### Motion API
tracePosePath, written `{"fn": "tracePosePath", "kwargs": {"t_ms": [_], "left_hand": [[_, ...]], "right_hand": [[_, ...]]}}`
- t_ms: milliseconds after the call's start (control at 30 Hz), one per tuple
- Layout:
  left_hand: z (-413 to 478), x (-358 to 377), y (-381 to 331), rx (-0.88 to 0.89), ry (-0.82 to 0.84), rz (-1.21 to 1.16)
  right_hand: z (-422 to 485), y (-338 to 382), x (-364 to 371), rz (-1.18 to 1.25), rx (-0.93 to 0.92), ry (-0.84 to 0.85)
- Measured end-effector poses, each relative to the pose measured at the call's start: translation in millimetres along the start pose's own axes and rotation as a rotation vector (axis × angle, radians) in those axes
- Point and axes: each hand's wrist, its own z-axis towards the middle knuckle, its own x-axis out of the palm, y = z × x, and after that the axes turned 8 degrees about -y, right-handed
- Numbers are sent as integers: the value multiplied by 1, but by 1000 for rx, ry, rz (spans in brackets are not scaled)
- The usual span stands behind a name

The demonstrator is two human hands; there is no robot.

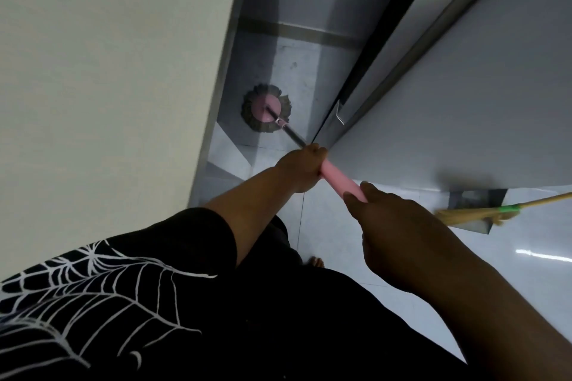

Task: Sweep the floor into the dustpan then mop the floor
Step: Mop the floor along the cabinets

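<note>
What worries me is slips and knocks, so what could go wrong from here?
1. The bare foot stands on glossy floor tiles; once mopped wet, it may slip.
2. The broom lies across what looks like the dustpan just right of the person; a sidestep could trip on it or scatter sweepings.
3. The left hand and right hand hold the mop in a narrow strip between wall and door; the shaft could strike the door edge.

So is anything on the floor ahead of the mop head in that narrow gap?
Nothing visible. The floor beyond the mop head looks bare; the wall and door panel only flank it.
</note>
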Motion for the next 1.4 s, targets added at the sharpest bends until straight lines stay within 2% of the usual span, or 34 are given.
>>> {"fn": "tracePosePath", "kwargs": {"t_ms": [367,567,733,900,1133,1400], "left_hand": [[100,-67,127,-126,75,51],[113,-71,155,-133,126,106],[79,-52,135,-164,99,72],[27,-24,86,-124,122,95],[-49,29,5,-44,135,99],[-110,72,-67,128,143,65]], "right_hand": [[163,39,-16,105,33,-110],[187,57,-7,97,49,-118],[148,65,10,99,25,-134],[80,60,29,86,18,-104],[-38,52,57,104,72,-45],[-147,52,64,112,144,18]]}}
